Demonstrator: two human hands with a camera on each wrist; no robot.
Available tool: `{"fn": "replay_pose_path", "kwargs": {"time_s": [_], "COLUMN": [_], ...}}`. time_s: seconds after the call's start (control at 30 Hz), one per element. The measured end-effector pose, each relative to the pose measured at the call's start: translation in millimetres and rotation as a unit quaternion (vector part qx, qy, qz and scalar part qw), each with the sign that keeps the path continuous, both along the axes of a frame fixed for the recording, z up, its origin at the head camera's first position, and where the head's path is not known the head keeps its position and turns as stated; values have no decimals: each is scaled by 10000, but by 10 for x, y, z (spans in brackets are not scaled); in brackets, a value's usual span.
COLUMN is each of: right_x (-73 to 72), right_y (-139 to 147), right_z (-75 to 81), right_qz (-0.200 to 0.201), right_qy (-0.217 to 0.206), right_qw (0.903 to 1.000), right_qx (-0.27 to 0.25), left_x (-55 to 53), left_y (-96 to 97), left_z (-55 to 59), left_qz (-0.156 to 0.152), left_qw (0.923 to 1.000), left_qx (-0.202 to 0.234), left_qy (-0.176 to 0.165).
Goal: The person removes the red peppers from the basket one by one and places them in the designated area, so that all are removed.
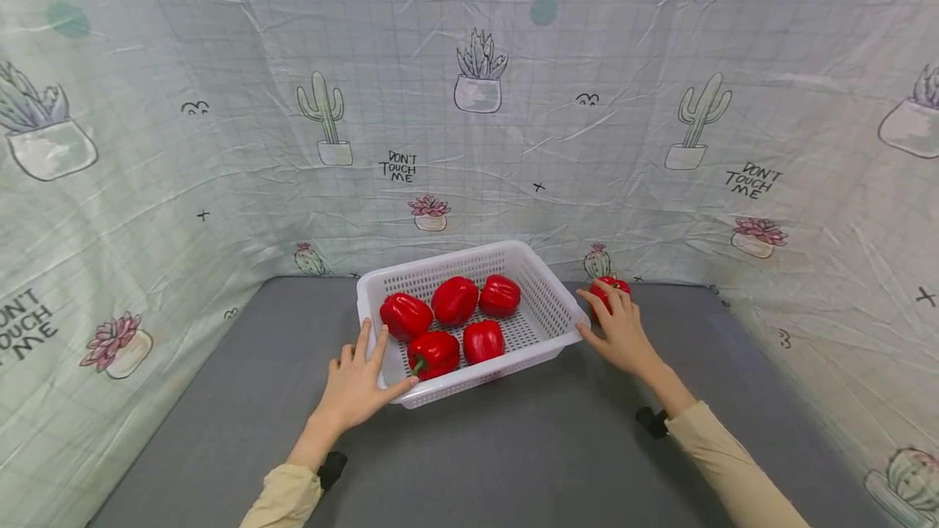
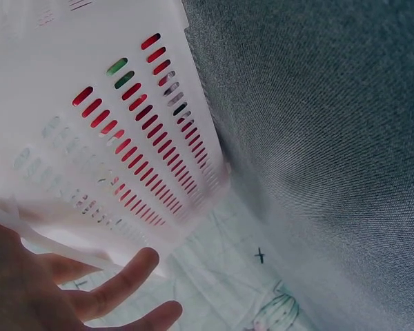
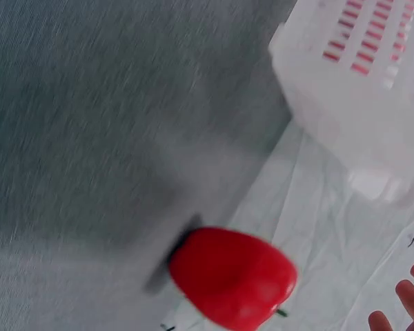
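Observation:
A white perforated plastic basket sits at an angle on the grey surface. Several red bell peppers lie inside it, one showing a green stem. My left hand rests at the basket's front left corner, fingers spread along the left rim and thumb by the front rim. In the left wrist view, its fingers reach out beside the basket wall. My right hand is spread near the basket's right corner, holding nothing. Just beyond it, partly hidden by its fingers, is another red bell pepper, outside the basket.
Behind the grey tabletop hangs a pale cloth printed with cacti, which also covers both sides. Its lower edge meets the table close behind the basket and the loose pepper. Dark bands sit at both wrists.

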State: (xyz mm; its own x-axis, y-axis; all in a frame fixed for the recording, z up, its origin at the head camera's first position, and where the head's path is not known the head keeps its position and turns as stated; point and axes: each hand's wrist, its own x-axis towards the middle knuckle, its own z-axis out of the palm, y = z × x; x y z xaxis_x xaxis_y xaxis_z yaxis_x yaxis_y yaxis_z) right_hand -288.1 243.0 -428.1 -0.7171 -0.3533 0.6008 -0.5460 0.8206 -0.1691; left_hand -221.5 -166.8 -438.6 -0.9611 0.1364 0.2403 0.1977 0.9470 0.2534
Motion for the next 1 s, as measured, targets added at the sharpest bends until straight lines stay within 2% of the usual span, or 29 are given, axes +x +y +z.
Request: {"fn": "replay_pose_path", "kwargs": {"time_s": [0.27, 0.77, 0.87, 1.0], "right_x": [38, 78, 69, 71], "right_y": [-292, -810, -909, -1039], "right_z": [45, 167, 168, 170], "right_qz": [384, 795, 845, 937], "right_qy": [4, -2, -90, -407], "right_qw": [9993, 9966, 9958, 9941], "right_qx": [-46, 232, 325, 377], "left_x": [1, 6, 8, 12], "left_y": [-30, 1, 1, -2], "left_z": [21, 27, 24, 14], "left_qz": [-12, -10, -3, -6], "left_qw": [10000, 10000, 10000, 10000], "left_qx": [-41, -57, -40, -33], "left_qy": [-1, -16, -5, -42]}}
